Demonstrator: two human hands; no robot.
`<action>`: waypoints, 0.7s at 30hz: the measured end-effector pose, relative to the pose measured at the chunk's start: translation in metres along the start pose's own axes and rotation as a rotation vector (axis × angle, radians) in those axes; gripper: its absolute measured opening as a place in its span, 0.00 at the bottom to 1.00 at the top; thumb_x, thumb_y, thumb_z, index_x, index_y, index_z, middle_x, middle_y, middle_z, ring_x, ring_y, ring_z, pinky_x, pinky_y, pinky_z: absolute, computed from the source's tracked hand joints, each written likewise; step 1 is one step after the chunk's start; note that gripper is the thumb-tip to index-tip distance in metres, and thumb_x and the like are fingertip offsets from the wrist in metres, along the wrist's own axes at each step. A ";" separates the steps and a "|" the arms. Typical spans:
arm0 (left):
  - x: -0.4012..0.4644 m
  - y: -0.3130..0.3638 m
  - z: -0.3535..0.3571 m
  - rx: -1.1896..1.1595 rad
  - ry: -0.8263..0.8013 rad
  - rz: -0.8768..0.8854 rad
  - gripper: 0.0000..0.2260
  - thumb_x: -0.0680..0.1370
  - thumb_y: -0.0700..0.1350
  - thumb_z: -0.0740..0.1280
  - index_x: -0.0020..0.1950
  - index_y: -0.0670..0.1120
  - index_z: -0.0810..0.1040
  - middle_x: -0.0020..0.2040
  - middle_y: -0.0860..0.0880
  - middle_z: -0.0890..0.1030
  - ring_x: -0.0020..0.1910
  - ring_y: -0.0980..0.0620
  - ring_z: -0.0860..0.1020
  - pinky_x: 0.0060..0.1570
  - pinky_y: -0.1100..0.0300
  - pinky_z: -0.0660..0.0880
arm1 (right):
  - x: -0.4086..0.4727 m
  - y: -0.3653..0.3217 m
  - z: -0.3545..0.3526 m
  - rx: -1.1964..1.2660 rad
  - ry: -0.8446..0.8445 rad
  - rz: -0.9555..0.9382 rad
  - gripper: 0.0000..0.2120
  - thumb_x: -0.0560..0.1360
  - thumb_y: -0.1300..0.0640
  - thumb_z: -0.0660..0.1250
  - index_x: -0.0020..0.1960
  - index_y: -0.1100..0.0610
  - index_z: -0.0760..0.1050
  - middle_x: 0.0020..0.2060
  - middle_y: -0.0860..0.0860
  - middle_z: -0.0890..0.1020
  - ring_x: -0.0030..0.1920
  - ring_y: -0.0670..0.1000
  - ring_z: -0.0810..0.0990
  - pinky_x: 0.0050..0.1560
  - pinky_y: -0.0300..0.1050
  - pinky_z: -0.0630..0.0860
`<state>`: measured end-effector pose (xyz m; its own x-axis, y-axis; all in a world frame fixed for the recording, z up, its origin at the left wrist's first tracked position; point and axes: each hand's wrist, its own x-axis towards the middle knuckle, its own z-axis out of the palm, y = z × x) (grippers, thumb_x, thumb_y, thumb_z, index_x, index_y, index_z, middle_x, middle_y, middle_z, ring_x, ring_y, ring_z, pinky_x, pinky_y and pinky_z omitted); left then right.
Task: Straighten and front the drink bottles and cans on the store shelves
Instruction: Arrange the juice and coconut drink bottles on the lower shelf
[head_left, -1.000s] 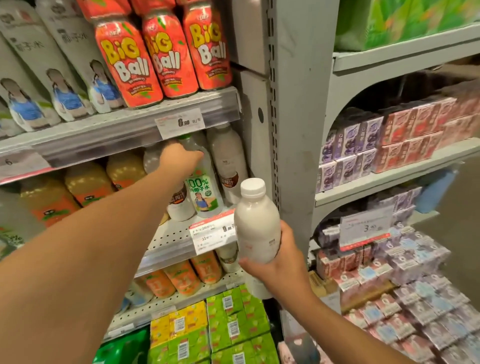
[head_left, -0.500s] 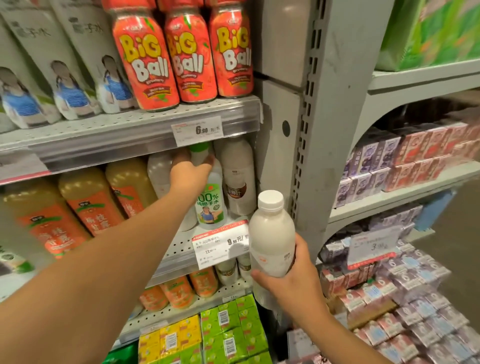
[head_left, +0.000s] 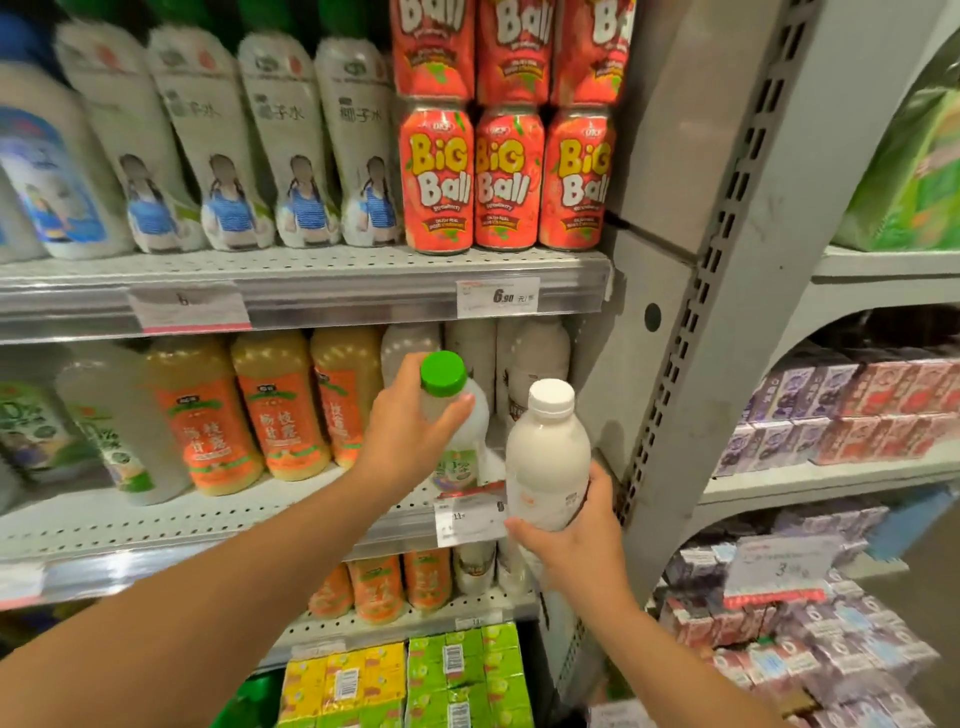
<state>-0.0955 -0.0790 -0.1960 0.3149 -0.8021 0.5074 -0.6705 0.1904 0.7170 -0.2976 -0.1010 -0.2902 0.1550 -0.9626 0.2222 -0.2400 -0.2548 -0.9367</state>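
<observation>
My left hand (head_left: 410, 434) grips a green-capped coconut-water bottle (head_left: 457, 447) by its neck at the front of the middle shelf (head_left: 208, 525). It stands out from its row, near the shelf edge. My right hand (head_left: 571, 530) holds a white-capped milky bottle (head_left: 545, 467) upright in front of the shelf, just right of the green-capped one. Behind them, more white bottles (head_left: 535, 358) stand at the shelf's right end. Orange juice bottles (head_left: 280, 410) line up to the left.
Red "Big Ball" cans (head_left: 506, 179) and white pouches (head_left: 291, 150) fill the shelf above. A grey upright post (head_left: 691, 312) stands right of the bottles. Carton packs (head_left: 857, 410) fill the right-hand shelves. Green and yellow cartons (head_left: 415, 680) sit low down.
My left hand has drawn the green-capped bottle forward out of its row. My right hand still holds the white bottle. The view has tilted upward.
</observation>
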 end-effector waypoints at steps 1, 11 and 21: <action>-0.006 0.000 -0.007 0.012 -0.005 0.018 0.15 0.76 0.51 0.71 0.58 0.54 0.69 0.45 0.62 0.77 0.44 0.71 0.75 0.38 0.76 0.67 | 0.005 -0.004 0.002 -0.012 -0.013 -0.015 0.41 0.56 0.43 0.80 0.58 0.25 0.57 0.52 0.29 0.75 0.53 0.32 0.75 0.42 0.30 0.72; -0.025 -0.040 -0.089 0.090 0.124 -0.086 0.14 0.75 0.54 0.71 0.56 0.56 0.69 0.45 0.63 0.77 0.45 0.71 0.74 0.35 0.72 0.68 | 0.045 -0.033 0.044 -0.095 -0.076 -0.098 0.43 0.59 0.48 0.82 0.58 0.28 0.55 0.51 0.31 0.72 0.49 0.37 0.74 0.41 0.31 0.69; -0.003 -0.079 -0.116 0.070 0.142 -0.281 0.14 0.77 0.56 0.67 0.58 0.55 0.67 0.47 0.59 0.77 0.43 0.61 0.76 0.35 0.63 0.70 | 0.085 -0.033 0.084 -0.065 -0.020 -0.088 0.42 0.61 0.52 0.82 0.59 0.31 0.55 0.52 0.33 0.70 0.55 0.48 0.74 0.42 0.35 0.71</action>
<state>0.0350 -0.0261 -0.1985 0.5815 -0.7296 0.3599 -0.5874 -0.0705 0.8062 -0.1962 -0.1665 -0.2635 0.1973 -0.9344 0.2967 -0.2860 -0.3443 -0.8942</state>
